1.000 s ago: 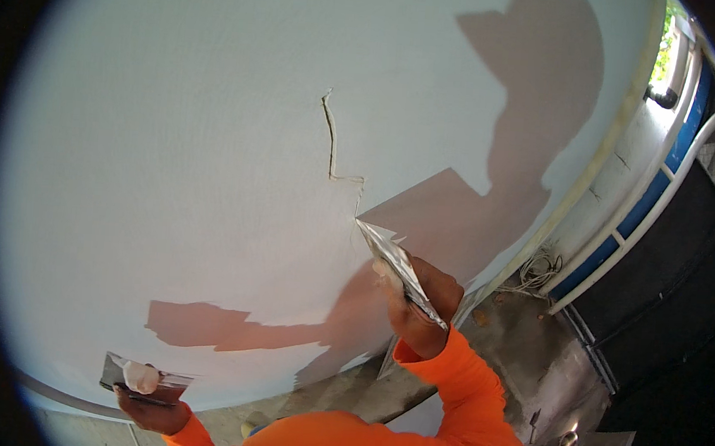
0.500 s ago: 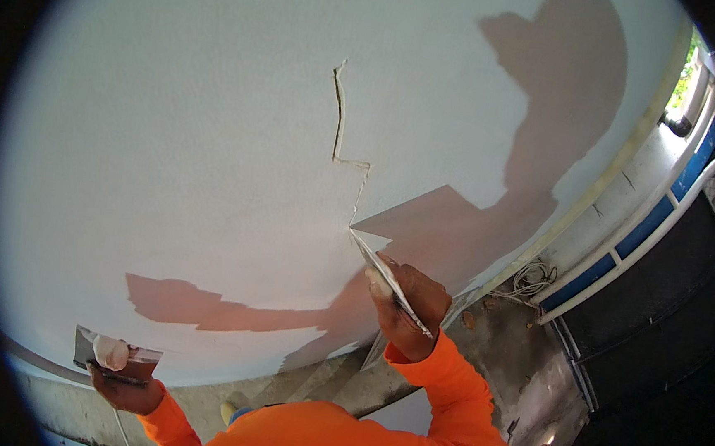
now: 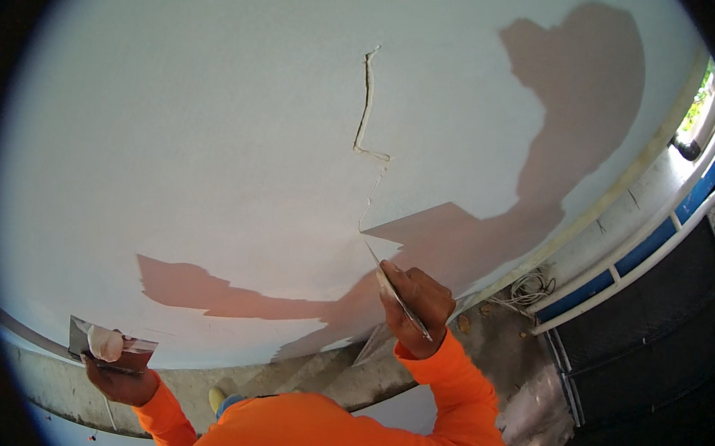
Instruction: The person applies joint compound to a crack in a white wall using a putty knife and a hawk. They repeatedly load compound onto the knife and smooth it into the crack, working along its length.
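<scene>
A jagged crack point(image 3: 368, 99) runs down a pale wall point(image 3: 215, 130). Its upper part is an open groove, while the lower part is a thin, whitish line. My right hand point(image 3: 420, 306) grips a flat putty knife point(image 3: 380, 266), seen nearly edge-on, its tip at or just below the crack's lower end. Whether the tip touches the wall I cannot tell. At lower left, my left hand point(image 3: 121, 382) holds a metal plate point(image 3: 139, 359), roughly rectangular, bearing a lump of whitish filler point(image 3: 105, 343). The fingers under the plate are partly hidden.
Shadows of my head, arms and tools fall across the wall. A coiled cable point(image 3: 528, 290) lies by the wall's foot at right. Beyond it stand a white railing point(image 3: 645, 260) with blue panels and a dark mesh screen point(image 3: 640, 334). A concrete ledge point(image 3: 197, 386) runs along the base.
The view has shifted, so the crack appears farther right. My right hand's putty knife sits slightly lower relative to the crack and is turned more edge-on. My left hand still holds the plate.
</scene>
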Available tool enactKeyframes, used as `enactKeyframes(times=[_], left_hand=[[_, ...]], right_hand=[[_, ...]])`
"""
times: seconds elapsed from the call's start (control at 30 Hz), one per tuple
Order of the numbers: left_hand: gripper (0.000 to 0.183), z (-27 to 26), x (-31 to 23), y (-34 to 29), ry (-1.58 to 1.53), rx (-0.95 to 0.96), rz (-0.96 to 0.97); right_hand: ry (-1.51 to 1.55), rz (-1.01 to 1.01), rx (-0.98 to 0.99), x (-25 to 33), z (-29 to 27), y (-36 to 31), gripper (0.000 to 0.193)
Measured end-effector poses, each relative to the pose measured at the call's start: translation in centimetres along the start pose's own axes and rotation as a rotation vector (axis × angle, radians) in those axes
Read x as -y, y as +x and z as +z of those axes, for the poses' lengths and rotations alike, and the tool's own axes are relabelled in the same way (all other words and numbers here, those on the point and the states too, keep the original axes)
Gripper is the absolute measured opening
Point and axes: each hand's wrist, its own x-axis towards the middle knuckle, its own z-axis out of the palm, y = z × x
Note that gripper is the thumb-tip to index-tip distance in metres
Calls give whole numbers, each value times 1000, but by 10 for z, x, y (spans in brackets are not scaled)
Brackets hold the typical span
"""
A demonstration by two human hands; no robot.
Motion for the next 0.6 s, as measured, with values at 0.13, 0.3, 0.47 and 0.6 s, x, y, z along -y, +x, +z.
enactKeyframes(times=[0.13,0.3,0.47,0.6], left_hand=[[38,-1,4,0,-1,-12,-92],[38,4,-7,11,-386,98,-173],[48,8,-19,24,-285,145,-106],[48,20,-26,27,115,136,260]], right_hand=[[17,8,-87,-5,12,-11,51],[75,74,-189,-10,27,-25,41],[143,237,-307,-2,46,-42,26],[414,434,-465,14,65,-51,19]])
